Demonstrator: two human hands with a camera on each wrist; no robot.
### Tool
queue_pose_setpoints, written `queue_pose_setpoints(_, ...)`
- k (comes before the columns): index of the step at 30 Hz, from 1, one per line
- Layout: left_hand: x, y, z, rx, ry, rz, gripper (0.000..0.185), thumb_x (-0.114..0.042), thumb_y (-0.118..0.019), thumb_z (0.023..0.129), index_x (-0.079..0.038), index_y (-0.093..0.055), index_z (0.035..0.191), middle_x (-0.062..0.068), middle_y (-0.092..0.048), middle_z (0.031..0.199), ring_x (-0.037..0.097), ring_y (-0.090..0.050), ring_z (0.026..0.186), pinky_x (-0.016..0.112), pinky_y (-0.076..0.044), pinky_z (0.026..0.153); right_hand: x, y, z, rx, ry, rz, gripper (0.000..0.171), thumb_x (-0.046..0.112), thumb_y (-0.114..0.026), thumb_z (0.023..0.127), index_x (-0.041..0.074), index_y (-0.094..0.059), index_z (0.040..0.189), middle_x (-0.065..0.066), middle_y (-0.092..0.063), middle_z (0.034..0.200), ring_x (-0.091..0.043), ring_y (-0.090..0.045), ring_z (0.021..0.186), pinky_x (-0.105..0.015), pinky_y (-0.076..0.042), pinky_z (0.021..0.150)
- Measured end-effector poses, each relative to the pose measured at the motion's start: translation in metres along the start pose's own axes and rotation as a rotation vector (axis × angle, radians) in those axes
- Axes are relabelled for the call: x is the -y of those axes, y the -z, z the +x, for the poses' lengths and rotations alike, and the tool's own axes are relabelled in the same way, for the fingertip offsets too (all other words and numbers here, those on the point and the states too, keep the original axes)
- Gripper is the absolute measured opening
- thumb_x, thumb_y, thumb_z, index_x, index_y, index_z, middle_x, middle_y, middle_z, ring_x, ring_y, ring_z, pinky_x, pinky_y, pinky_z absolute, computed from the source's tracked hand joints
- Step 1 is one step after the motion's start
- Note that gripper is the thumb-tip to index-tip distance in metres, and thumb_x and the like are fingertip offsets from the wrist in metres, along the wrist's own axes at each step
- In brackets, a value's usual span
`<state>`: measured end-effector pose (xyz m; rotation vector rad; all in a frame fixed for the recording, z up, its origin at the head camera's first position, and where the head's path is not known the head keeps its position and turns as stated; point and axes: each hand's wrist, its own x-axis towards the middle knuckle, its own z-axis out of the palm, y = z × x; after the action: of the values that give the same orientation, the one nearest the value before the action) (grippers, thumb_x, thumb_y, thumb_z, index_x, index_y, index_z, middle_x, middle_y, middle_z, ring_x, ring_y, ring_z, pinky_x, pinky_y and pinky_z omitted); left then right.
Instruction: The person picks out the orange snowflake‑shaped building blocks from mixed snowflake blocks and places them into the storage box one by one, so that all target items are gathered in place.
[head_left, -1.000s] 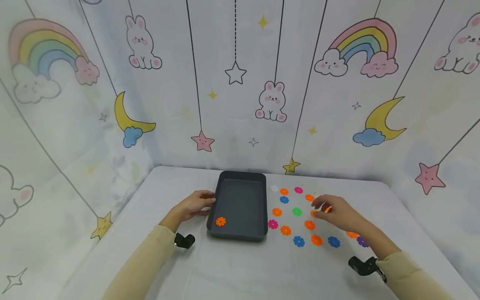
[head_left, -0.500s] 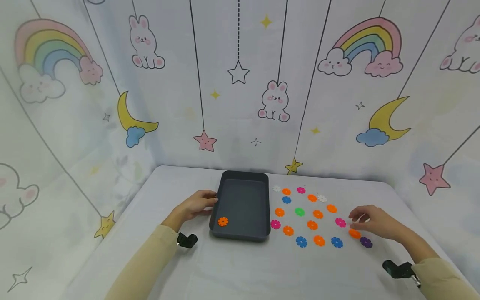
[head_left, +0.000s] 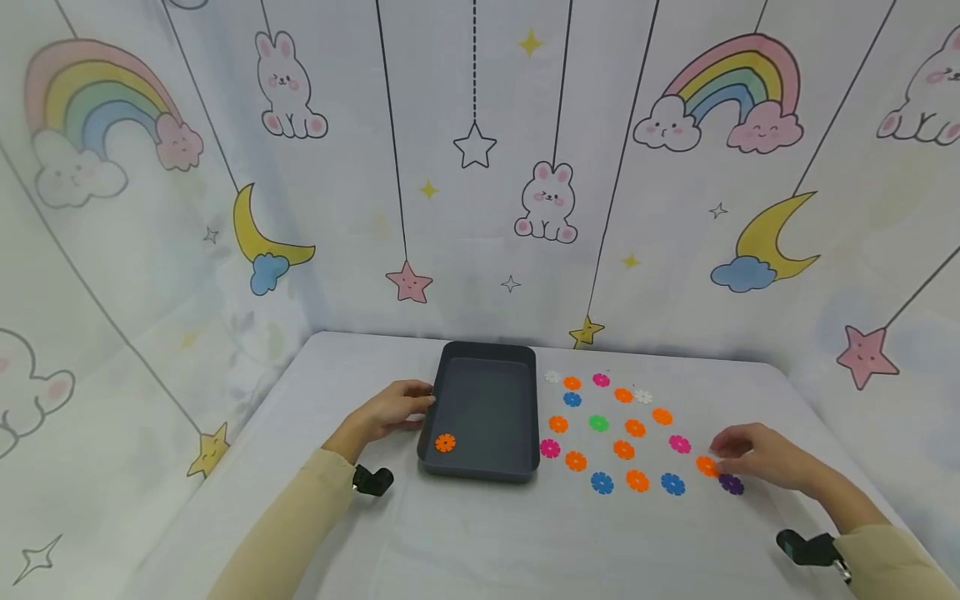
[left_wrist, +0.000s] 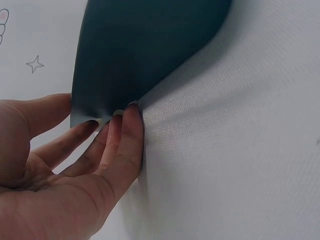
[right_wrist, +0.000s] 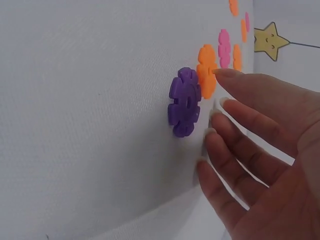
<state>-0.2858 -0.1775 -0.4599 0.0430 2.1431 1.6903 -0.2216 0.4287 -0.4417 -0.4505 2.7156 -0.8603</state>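
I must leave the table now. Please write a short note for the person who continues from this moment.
Left hand: open, fingers resting against the left wall of the dark grey rectangular plastic tray.
Right hand: open, fingertip touching an orange flower-shaped plastic disc, beside a purple flower-shaped disc.
Done: one orange flower disc lies in the tray.
Left: the other coloured discs lie on the white tablecloth, right of the tray.

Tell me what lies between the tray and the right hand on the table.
In the head view, scattered flower discs lie between the dark tray and the right hand: mostly orange, plus blue, pink, green and white. The orange disc at the fingertips is the last.
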Motion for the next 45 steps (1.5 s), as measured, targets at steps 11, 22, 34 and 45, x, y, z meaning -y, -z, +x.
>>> queue_pose_setpoints(11,0.000,0.001,0.002,0.007,-0.004,-0.012,0.050,-0.016,-0.055,0.107,0.003,-0.042,0.151,0.022,-0.050,0.149,0.036,-0.054,0.132,0.051,-0.051,0.106,-0.004,-0.004,0.003,0.024,-0.008,0.059,0.027,0.018,-0.075,0.092,0.000,-0.068,0.111,-0.006,-0.064,0.097,-0.009,-0.055,0.082,-0.022,-0.054,0.072)
queue_pose_setpoints(22,0.001,0.000,0.001,0.023,-0.005,-0.014,0.051,-0.016,-0.055,0.107,0.004,-0.040,0.152,0.023,-0.048,0.150,0.038,-0.052,0.133,0.050,-0.051,0.106,-0.003,-0.003,0.000,-0.009,0.026,0.051,0.016,0.011,-0.070,0.095,-0.001,-0.066,0.105,-0.007,-0.067,0.095,-0.010,-0.060,0.079,-0.020,-0.057,0.072)
queue_pose_setpoints(34,0.001,0.000,0.004,0.010,-0.008,-0.001,0.050,-0.016,-0.056,0.106,0.004,-0.043,0.151,0.022,-0.051,0.147,0.036,-0.055,0.130,0.049,-0.053,0.103,0.022,-0.002,0.003,-0.117,-0.040,0.037,0.021,0.014,-0.070,0.098,-0.002,-0.068,0.110,-0.009,-0.071,0.103,-0.022,-0.066,0.091,-0.019,-0.057,0.076)
queue_pose_setpoints(45,0.000,0.001,0.000,0.012,-0.001,-0.003,0.051,-0.017,-0.056,0.107,0.003,-0.042,0.151,0.022,-0.049,0.149,0.036,-0.053,0.132,0.049,-0.052,0.105,0.066,-0.013,0.017,-0.232,-0.058,0.070,0.029,0.021,-0.072,0.098,-0.003,-0.069,0.113,-0.009,-0.073,0.103,-0.031,-0.067,0.097,-0.020,-0.055,0.077)
